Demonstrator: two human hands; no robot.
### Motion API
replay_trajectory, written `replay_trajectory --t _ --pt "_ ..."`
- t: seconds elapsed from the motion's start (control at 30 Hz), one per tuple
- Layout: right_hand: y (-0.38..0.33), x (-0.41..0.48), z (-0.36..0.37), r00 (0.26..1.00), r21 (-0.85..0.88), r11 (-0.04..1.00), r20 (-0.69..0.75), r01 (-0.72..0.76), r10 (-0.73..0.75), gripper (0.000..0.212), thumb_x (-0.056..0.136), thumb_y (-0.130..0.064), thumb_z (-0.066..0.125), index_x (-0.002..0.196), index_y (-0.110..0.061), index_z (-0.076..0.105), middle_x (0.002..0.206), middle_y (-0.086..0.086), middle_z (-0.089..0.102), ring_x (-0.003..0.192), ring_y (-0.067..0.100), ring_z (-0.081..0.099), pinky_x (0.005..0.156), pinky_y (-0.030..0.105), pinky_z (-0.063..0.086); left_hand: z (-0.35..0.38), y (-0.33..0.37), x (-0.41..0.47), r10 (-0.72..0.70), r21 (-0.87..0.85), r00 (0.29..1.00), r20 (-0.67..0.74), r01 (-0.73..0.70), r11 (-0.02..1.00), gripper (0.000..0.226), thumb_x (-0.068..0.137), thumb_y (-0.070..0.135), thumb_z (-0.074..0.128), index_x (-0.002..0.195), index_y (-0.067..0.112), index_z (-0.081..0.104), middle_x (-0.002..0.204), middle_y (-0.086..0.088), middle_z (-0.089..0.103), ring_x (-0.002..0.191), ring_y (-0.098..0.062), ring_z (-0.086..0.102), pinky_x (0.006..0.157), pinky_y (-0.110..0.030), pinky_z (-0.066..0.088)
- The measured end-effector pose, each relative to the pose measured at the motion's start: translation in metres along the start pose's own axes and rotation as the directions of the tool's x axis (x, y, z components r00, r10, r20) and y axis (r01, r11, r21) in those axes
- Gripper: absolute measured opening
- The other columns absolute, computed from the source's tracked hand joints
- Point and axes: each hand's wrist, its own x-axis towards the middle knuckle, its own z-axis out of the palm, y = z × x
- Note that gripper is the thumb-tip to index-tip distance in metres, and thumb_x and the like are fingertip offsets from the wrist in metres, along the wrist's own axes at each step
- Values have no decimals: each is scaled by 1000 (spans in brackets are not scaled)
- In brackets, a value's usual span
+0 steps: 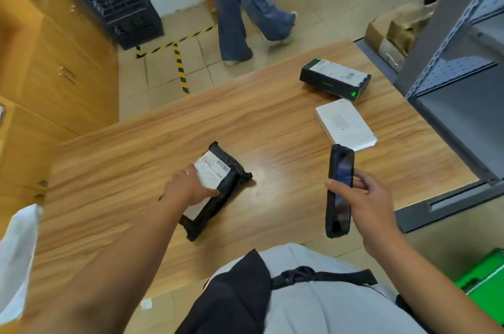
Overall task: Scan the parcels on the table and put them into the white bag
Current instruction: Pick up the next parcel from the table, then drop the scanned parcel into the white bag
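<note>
Centre, on table (272, 121): black parcel (231, 182), gripped by left hand (188, 186). Right of centre: scanner (339, 191), clasped in right hand (373, 202). Upper right: black box (335, 80), white box (345, 123), near each other. Left edge: white bag (19, 260).

Bare tabletop (272, 121) seen across middle and far left. Near centre taken by black wrapped parcel (218, 186), gripped by left hand (188, 186). Far right blocked by white box (345, 123) and black box (335, 80), set close together. Right edge hemmed by grey shelving (450, 88). Gap between parcel and scanner (339, 191) left open.
</note>
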Motion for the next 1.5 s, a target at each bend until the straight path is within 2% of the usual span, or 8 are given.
replay_trajectory --t 0.23,0.4,0.6,0.83,1.0,1.2,1.27,1.5 --pt "5 -5 44 986 -115 992 164 44 -25 73 74 -35 88 138 -20 58 113 -3 62 91 15 66 62 33 53 29 -46 -31 -335 -504 941 56 316 804 114 65 81 66 152 17 29 151 -10 42 134 -36 43 106 -51 41" --pt "10 -21 77 964 -130 990 266 47 -10 67 74 -35 87 133 -29 56 108 -15 57 88 4 59 59 24 46 54 -51 -63 -215 -740 972 90 210 640 92 87 39 70 158 24 13 160 -11 25 141 -36 35 113 -46 35" --pt "18 -39 112 941 -151 988 338 28 25 40 74 -31 88 92 -46 57 105 -9 61 88 9 65 64 29 51 63 -66 -89 16 -884 988 155 131 448 79 90 14 69 155 24 25 139 -5 53 114 -19 59 91 -34 51" --pt "16 -58 140 955 -226 973 295 35 34 47 73 -34 89 115 -36 67 111 -5 64 94 11 65 65 30 48 49 -101 -75 41 -660 981 -192 -160 734 67 84 34 76 143 23 47 144 -5 46 134 -24 42 107 -37 36" --pt "3 -67 147 957 -463 882 284 89 52 75 71 -42 88 137 -27 57 112 -14 59 90 10 64 58 24 49 67 -80 -55 282 -369 941 -189 -334 867 100 77 67 66 156 28 19 165 -3 9 152 -24 5 120 -43 6" --pt "-34 -76 160 940 -754 630 323 187 108 89 62 -59 85 139 -26 56 117 -10 60 91 18 67 75 39 57 95 -74 -31 380 -162 908 -178 -408 899 117 72 85 49 158 27 -4 166 -2 -15 151 -23 -18 119 -46 -11" --pt "-44 -81 169 926 -838 472 363 275 104 77 62 -62 83 128 -31 59 107 -13 60 82 2 59 66 28 48 100 -76 -26 406 -165 893 -196 -438 884 118 70 87 47 158 28 -3 166 0 -15 151 -21 -19 119 -48 -10" --pt "-57 -94 204 859 -880 -123 403 458 315 66 55 -77 70 92 -23 65 84 -3 65 71 15 59 55 31 41 109 -88 -11 484 -230 848 -214 -525 819 120 60 94 32 156 34 -7 163 10 -22 145 -10 -31 119 -49 -7"
